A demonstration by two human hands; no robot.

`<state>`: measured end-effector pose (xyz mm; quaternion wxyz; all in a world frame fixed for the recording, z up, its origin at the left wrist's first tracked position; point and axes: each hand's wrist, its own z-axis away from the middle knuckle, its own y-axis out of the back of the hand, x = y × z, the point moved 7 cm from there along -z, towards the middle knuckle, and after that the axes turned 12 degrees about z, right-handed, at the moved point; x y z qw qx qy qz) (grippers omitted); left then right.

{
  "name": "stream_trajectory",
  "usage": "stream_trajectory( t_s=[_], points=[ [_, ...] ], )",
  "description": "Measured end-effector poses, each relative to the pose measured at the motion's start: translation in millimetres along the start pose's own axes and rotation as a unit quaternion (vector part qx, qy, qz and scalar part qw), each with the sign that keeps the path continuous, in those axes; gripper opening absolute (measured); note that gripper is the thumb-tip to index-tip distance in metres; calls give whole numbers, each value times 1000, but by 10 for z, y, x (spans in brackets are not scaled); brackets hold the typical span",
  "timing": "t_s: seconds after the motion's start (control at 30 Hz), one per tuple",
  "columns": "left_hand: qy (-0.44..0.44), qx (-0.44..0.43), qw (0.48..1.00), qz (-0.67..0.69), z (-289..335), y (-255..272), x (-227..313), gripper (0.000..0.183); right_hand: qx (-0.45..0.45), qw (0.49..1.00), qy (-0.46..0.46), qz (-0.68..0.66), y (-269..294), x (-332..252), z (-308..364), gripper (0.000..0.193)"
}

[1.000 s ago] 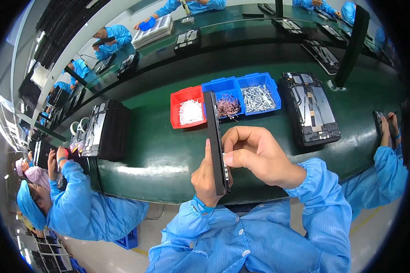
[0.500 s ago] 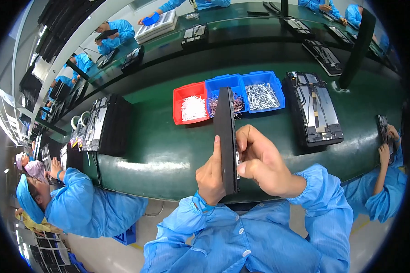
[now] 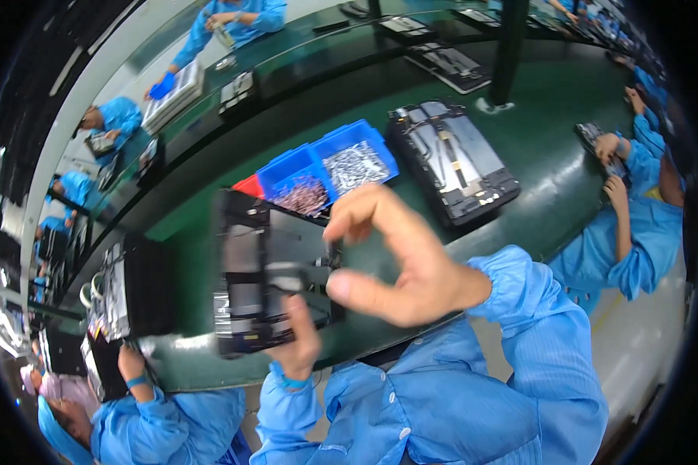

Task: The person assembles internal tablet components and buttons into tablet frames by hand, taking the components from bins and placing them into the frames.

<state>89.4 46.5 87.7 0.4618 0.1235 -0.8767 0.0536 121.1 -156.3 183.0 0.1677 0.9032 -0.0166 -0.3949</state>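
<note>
My left hand (image 3: 299, 341) grips an opened black tablet (image 3: 244, 267) by its lower side, with the thumb lying across the exposed insides. Strips of black tape and silvery parts show on that face, which is tilted toward me. Beside the tablet's right edge is my right hand (image 3: 407, 267), thumb and forefinger spread with a gap between them. It is somewhat blurred, and I make out nothing held in it. Beyond the tablet, a blue bin (image 3: 291, 172) holds pinkish small parts, and another blue bin (image 3: 388, 147) holds silvery-white ones. A red bin (image 3: 248, 186) is mostly hidden by the tablet.
A stack of opened tablets (image 3: 454, 167) stands on the green bench (image 3: 554, 174) to the right, and another stack (image 3: 136, 287) to the left. Behind the bins runs a dark belt (image 3: 318, 85) carrying more tablets. A green post (image 3: 510, 58) rises at the back. Co-workers sit on both sides.
The tablet was edge-on and now has its inner face turned toward me, farther left. My right thumb and fingers have come away from its edge. The whole view has swung to the right.
</note>
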Motion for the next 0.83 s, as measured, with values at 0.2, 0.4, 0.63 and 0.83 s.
stream_trajectory(
  t_s=[0.2, 0.4, 0.63, 0.83],
  points=[
    [295, 11, 888, 353, -283, -511, -26, 42, -78, 977, -196, 1, 411, 487, 448, 47],
    [300, -245, 892, 234, -194, -1583, -394, 45, 176, 921, -344, -48, 1263, 1012, 949, 43],
    [164, -275, 943, 90, -343, -2431, -365, 72, 210, 895, -382, 93, 1958, 1296, 974, 46],
    [135, -327, 934, -44, -245, -2550, -558, 82, 137, 868, -411, 243, 2183, 1853, 1205, 49]
  ],
)
